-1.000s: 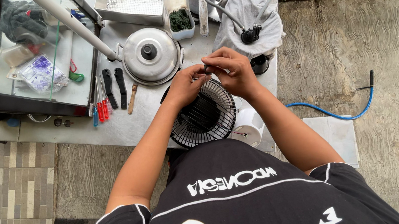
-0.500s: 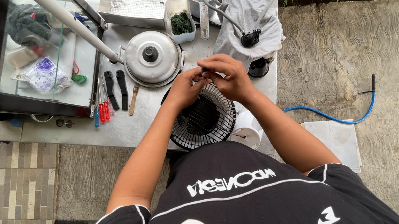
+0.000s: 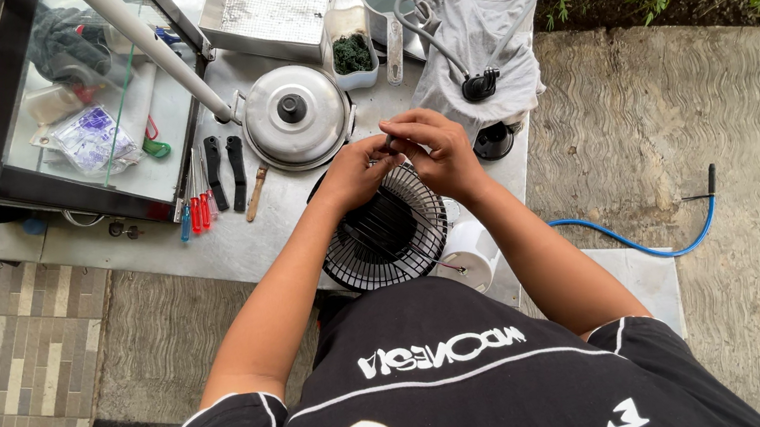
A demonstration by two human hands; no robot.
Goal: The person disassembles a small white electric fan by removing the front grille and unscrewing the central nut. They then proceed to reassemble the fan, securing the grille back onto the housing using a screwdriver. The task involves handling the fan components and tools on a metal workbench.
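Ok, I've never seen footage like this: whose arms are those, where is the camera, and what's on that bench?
There is no machine here. A camera on the person's head looks straight down, so the arms are their own. The left hand and right hand meet at the top rim of a black fan grille; what they pinch is too small to tell. On the metal bench lie a lidded steel pan, red and blue screwdrivers and a white cloth.

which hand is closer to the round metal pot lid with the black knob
Left. The left hand is just right of the round metal pot lid, close to its rim. The right hand is farther right, beyond the left hand, both above the black wire fan grille.
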